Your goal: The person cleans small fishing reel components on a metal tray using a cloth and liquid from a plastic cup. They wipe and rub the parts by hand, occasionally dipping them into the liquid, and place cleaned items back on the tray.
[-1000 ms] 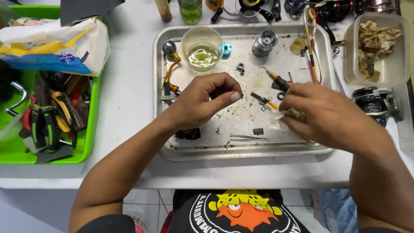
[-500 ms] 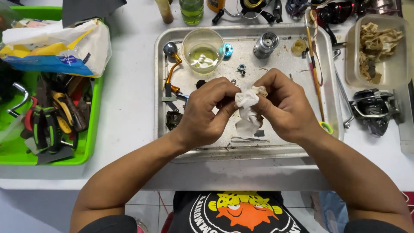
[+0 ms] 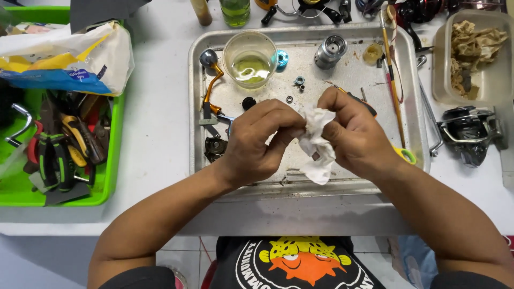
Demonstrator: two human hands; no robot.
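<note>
Over the metal tray (image 3: 196,107), my left hand (image 3: 259,142) and my right hand (image 3: 357,134) meet and pinch a crumpled white tissue (image 3: 316,144) between their fingers. The tissue hangs down between the two hands; whether a small part sits inside it is hidden. On the tray lie a clear cup of yellowish liquid (image 3: 250,56), an orange reel handle (image 3: 211,80), a silver spool (image 3: 330,51), a blue ring (image 3: 282,58), small washers (image 3: 299,82) and a dark part (image 3: 216,148).
A green bin (image 3: 110,176) of pliers and tools stands at the left, with a white and blue bag (image 3: 69,59) on top. A fishing reel body (image 3: 470,136) lies at the right. A clear tub of dirty rags (image 3: 474,53) sits at the back right. Bottles line the far edge.
A second ago my hands were apart, the right one by tools on the tray. They have come together on the white tissue and now knead it.
</note>
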